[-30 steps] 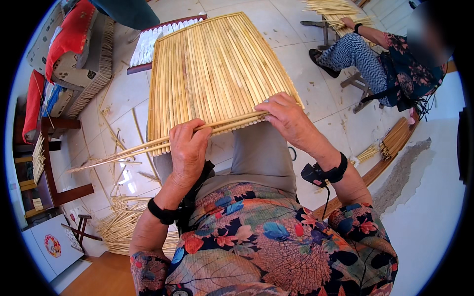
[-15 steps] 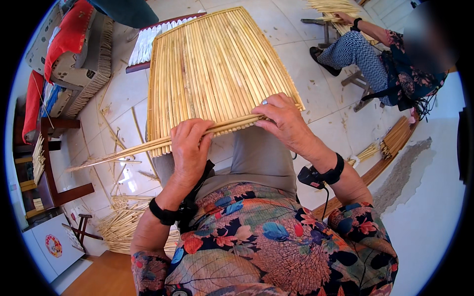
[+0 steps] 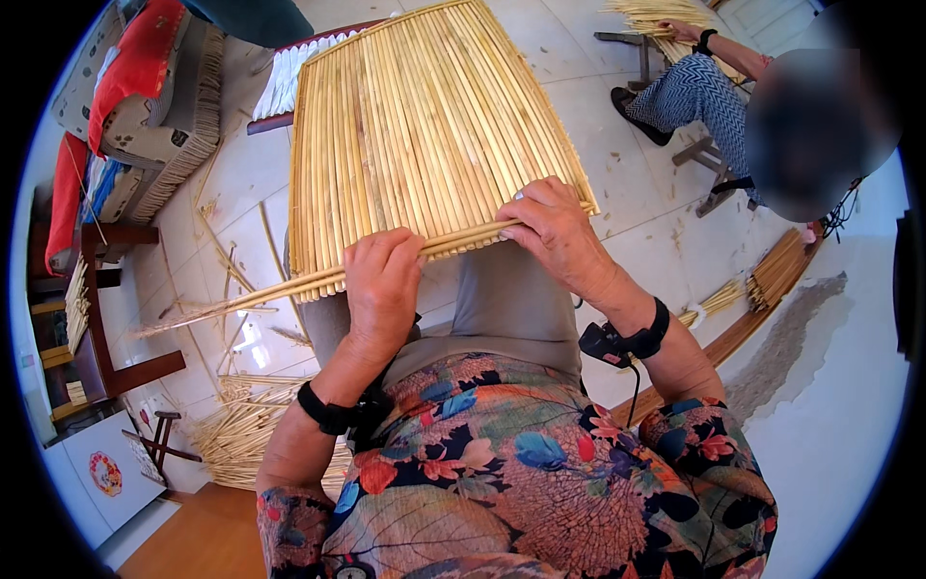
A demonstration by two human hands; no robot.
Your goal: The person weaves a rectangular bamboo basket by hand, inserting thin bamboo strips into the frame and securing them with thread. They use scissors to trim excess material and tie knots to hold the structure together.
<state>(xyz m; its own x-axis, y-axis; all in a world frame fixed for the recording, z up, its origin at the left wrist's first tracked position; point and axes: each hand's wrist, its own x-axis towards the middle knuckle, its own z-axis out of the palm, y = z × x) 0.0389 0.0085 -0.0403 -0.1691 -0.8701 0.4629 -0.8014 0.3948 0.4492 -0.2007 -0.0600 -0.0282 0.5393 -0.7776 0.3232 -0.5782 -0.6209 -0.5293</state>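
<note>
A panel of straw-coloured stalks (image 3: 424,125), laid side by side, slopes away from my knees. Along its near edge runs a thin bundle of long stalks (image 3: 463,234), whose frayed, feathery end (image 3: 178,321) sticks out past the left corner. My left hand (image 3: 384,285) grips this bundle left of the middle, fingers curled over the top. Close to the right corner my right hand (image 3: 555,232), with a ring on one finger, pinches the bundle against the panel's edge. Both thumbs are partly hidden.
Loose stalks (image 3: 256,425) lie piled on the tiled floor at my left. A sofa with red cloth (image 3: 140,72) stands far left. Beyond the panel is a white slatted thing with a dark red frame (image 3: 270,125). Another person (image 3: 690,96) sits far right; bundled stalks (image 3: 772,270) lie nearer.
My left hand has shifted slightly right and its fingers have closed more over the bundle. My right hand has barely moved. The other person's head has come lower and nearer.
</note>
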